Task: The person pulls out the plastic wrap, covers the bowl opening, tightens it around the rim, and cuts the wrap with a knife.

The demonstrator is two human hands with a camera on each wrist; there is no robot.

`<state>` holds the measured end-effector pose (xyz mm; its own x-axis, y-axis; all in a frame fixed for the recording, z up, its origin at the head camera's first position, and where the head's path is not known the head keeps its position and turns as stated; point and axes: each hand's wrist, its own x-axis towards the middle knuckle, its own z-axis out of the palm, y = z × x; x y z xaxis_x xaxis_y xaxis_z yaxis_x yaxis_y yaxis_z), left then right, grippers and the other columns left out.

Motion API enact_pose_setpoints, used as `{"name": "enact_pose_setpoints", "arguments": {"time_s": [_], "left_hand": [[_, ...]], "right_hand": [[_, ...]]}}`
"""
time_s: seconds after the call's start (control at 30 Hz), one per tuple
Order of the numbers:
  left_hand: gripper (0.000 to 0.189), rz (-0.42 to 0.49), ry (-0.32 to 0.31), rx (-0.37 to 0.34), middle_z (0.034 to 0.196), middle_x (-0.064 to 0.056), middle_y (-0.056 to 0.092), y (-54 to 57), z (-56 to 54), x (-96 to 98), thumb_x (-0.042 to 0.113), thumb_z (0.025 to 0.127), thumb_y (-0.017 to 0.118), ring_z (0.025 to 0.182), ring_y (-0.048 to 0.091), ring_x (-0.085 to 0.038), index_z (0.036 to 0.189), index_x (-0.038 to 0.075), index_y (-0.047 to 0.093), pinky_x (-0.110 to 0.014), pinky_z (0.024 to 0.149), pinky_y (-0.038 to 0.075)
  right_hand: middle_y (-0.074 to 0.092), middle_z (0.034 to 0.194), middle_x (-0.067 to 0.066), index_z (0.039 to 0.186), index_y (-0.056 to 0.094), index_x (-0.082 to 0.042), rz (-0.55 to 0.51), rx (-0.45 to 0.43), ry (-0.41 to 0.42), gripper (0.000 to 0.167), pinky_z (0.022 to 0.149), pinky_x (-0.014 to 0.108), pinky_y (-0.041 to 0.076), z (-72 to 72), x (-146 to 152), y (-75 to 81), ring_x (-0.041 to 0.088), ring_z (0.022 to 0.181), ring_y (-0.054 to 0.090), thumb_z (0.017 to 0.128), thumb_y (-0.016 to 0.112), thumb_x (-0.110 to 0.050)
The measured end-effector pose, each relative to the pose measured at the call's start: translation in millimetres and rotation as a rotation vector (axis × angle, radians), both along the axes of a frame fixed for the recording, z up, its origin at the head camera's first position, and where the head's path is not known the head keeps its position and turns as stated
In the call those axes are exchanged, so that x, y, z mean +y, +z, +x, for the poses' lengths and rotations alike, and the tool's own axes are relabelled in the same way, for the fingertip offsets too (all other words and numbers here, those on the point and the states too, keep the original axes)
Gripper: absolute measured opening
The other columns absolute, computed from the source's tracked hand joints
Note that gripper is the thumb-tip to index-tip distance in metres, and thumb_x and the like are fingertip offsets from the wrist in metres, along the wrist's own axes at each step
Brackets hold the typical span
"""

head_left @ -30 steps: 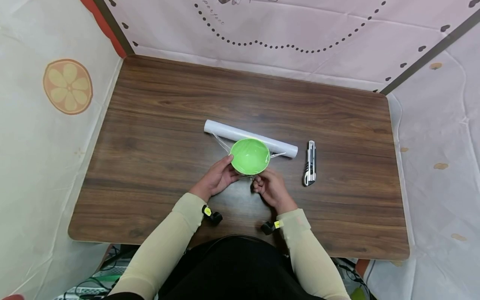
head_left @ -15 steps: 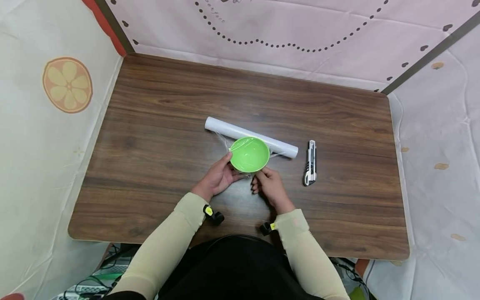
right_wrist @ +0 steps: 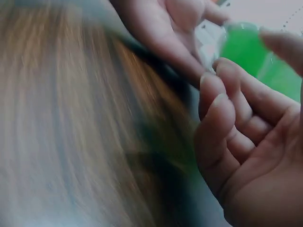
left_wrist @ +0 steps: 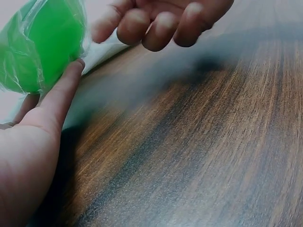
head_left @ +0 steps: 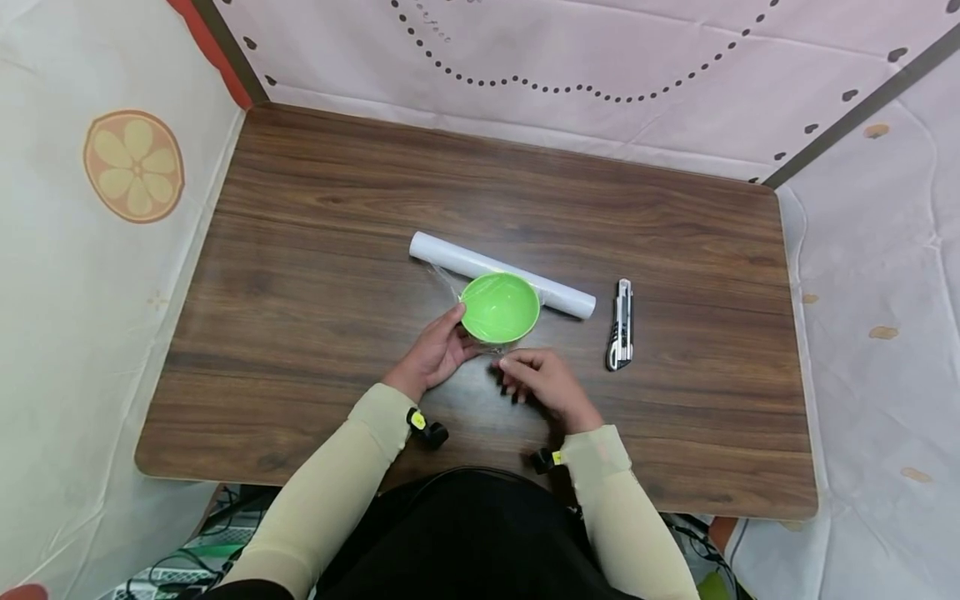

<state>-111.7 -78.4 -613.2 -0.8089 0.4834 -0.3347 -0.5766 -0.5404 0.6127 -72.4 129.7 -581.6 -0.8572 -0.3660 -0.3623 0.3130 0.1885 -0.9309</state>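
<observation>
A green bowl point(head_left: 501, 308) covered in crinkled clear plastic wrap point(left_wrist: 32, 47) is held up over the table by my left hand point(head_left: 435, 354). The left thumb lies at the rim and the fingers reach underneath. Wisps of the wrap stick out at the bowl's far left side. My right hand point(head_left: 551, 383) hovers just below and right of the bowl, fingers loosely curled. In the right wrist view its thumb point(right_wrist: 284, 47) stands apart from the other fingers, with nothing visible between them. The bowl's underside is mostly hidden.
A long white roll point(head_left: 517, 279) lies slantwise right behind the bowl. To the right rests a utility knife point(head_left: 620, 327) on the brown wooden table point(head_left: 315, 250). Printed cloth walls point(head_left: 562, 50) border the table at the back and sides.
My right hand has drawn back from the bowl's near rim, toward me. The film strand sticking out on the bowl's right no longer shows. My left hand stays on the bowl.
</observation>
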Motion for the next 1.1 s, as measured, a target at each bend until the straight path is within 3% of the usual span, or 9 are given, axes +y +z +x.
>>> {"name": "enact_pose_setpoints", "arguments": {"time_s": [0.1, 0.23, 0.37, 0.47, 0.57, 0.73, 0.87, 1.0, 1.1], "left_hand": [[0.056, -0.017, -0.005, 0.013, 0.116, -0.004, 0.064, -0.5, -0.6, 0.9, 0.036, 0.106, 0.036, 0.104, 0.065, -0.014, 0.151, 0.004, 0.025, -0.029, 0.092, 0.054], [0.053, -0.030, -0.003, 0.015, 0.115, -0.002, 0.065, -0.6, -0.4, 2.0, 0.035, 0.106, 0.036, 0.103, 0.064, -0.013, 0.149, 0.005, 0.028, -0.027, 0.092, 0.053], [0.053, -0.031, 0.003, 0.022, 0.114, -0.002, 0.065, -0.8, -0.2, 2.5, 0.035, 0.105, 0.038, 0.102, 0.064, -0.012, 0.148, 0.004, 0.029, -0.027, 0.091, 0.054], [0.055, -0.031, 0.005, 0.032, 0.113, -0.002, 0.065, -1.1, -0.1, 2.2, 0.035, 0.105, 0.038, 0.102, 0.065, -0.012, 0.149, 0.002, 0.026, -0.028, 0.089, 0.054], [0.057, -0.032, 0.003, 0.025, 0.116, -0.003, 0.064, -1.5, 0.2, 1.6, 0.035, 0.105, 0.038, 0.103, 0.065, -0.012, 0.150, 0.003, 0.025, -0.028, 0.089, 0.055], [0.056, -0.049, 0.003, 0.008, 0.118, -0.006, 0.061, -0.6, 0.2, 1.2, 0.034, 0.105, 0.038, 0.104, 0.065, -0.014, 0.150, 0.003, 0.025, -0.028, 0.089, 0.055], [0.056, -0.069, 0.002, -0.005, 0.116, -0.007, 0.062, 0.3, 0.4, 0.9, 0.034, 0.105, 0.040, 0.103, 0.065, -0.014, 0.149, 0.003, 0.026, -0.028, 0.088, 0.055], [0.057, -0.068, 0.003, -0.009, 0.115, -0.007, 0.063, 0.0, 0.9, 0.6, 0.035, 0.104, 0.042, 0.103, 0.065, -0.014, 0.149, 0.003, 0.026, -0.028, 0.090, 0.055], [0.056, -0.067, 0.012, 0.002, 0.113, -0.006, 0.063, -0.5, 1.6, 0.3, 0.034, 0.103, 0.044, 0.104, 0.065, -0.014, 0.146, 0.002, 0.028, -0.029, 0.092, 0.054]], "right_hand": [[0.063, 0.070, 0.005, 0.104, 0.066, 0.010, -0.203, -0.107, -0.052, 0.037, 0.049, 0.026, 0.049, 3.9, -7.0, -0.5, 0.011, 0.057, 0.058, 0.100, 0.054, -0.025], [0.063, 0.061, -0.003, 0.080, 0.068, -0.005, -0.431, -0.218, -0.266, 0.032, 0.049, 0.022, 0.049, 9.8, -20.2, -2.5, 0.008, 0.051, 0.058, 0.100, 0.055, -0.026], [0.062, 0.058, -0.005, 0.076, 0.069, -0.009, -0.480, -0.211, -0.387, 0.027, 0.049, 0.019, 0.048, 13.9, -28.4, -4.2, 0.006, 0.049, 0.056, 0.098, 0.056, -0.018], [0.061, 0.059, -0.003, 0.083, 0.066, 0.004, -0.388, -0.102, -0.399, 0.023, 0.049, 0.021, 0.049, 14.8, -30.6, -6.4, 0.008, 0.050, 0.057, 0.097, 0.059, -0.014], [0.062, 0.061, 0.001, 0.090, 0.064, 0.013, -0.202, 0.072, -0.366, 0.028, 0.051, 0.023, 0.051, 14.1, -29.6, -10.6, 0.009, 0.052, 0.059, 0.095, 0.063, -0.015], [0.067, 0.066, 0.008, 0.090, 0.072, 0.000, 0.200, 0.440, -0.292, 0.024, 0.057, 0.024, 0.053, 12.2, -26.3, -14.3, 0.009, 0.058, 0.061, 0.094, 0.064, -0.022], [0.067, 0.063, 0.003, 0.078, 0.069, -0.009, 0.360, 0.625, -0.300, 0.027, 0.054, 0.023, 0.049, 11.1, -25.8, -14.5, 0.010, 0.056, 0.059, 0.095, 0.063, -0.029], [0.062, 0.057, 0.001, 0.064, 0.062, -0.011, 0.335, 0.589, -0.290, 0.035, 0.053, 0.022, 0.045, 9.8, -23.8, -12.8, 0.007, 0.052, 0.054, 0.094, 0.064, -0.029], [0.064, 0.062, 0.007, 0.068, 0.066, -0.006, 0.238, 0.425, -0.132, 0.031, 0.058, 0.023, 0.047, 8.4, -19.2, -8.6, 0.010, 0.057, 0.057, 0.095, 0.063, -0.021]]}}
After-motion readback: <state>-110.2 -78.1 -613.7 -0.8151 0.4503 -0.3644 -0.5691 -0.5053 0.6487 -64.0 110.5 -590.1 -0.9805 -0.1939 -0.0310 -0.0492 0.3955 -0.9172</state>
